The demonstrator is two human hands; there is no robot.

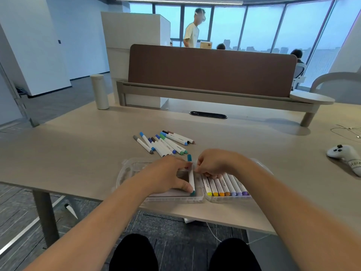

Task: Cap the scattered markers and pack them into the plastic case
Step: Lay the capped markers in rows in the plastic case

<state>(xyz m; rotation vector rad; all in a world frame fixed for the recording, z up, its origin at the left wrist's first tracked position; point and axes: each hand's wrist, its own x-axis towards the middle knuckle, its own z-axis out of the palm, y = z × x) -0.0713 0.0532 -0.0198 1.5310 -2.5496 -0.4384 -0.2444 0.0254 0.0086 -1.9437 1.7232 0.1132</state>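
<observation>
Loose markers (pixel 166 142) crowd the desk (pixel 78 149) at twelve o'clock from the case (pixel 125 169); bare desk lies at nine o'clock, a controller (pixel 343 155) at three.

On the desk (pixel 78 153) a white cylinder (pixel 100 91) stands far left, a white controller (pixel 344 156) lies far right.

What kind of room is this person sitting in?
Most likely an open-plan office: a long desk with a brown divider screen, a cable slot in the desktop, and tall windows looking out over city buildings.
</observation>
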